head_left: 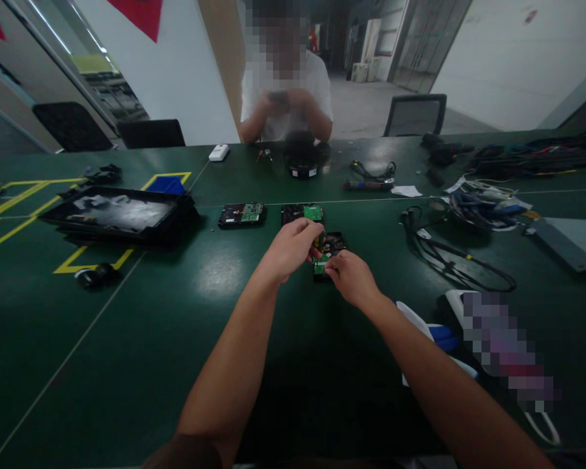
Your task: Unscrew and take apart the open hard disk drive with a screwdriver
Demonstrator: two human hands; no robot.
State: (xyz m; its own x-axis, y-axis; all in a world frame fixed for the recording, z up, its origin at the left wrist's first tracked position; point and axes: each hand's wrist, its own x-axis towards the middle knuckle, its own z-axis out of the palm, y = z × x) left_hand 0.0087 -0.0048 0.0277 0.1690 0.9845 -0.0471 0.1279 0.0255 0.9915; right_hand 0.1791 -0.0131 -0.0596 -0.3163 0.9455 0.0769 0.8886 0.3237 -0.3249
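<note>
A black hard drive [333, 245] with a green circuit board lies board-up on the dark green table [176, 312], at its middle. My left hand [293, 246] is over the drive's left edge, fingers pinched together on a small dark object I cannot make out. My right hand [351, 277] rests at the drive's near edge, fingers curled and pressing on the green board. Two more hard drives lie just beyond: one [242, 214] to the left and one [303, 213] right behind my left hand.
A black tray [120, 215] sits at the left over yellow floor-style markings. Black cables [449, 257] and a bundle of wires [483, 205] spread on the right. A person in a white shirt [286, 85] sits across the table. A white and blue object [432, 332] lies near my right forearm.
</note>
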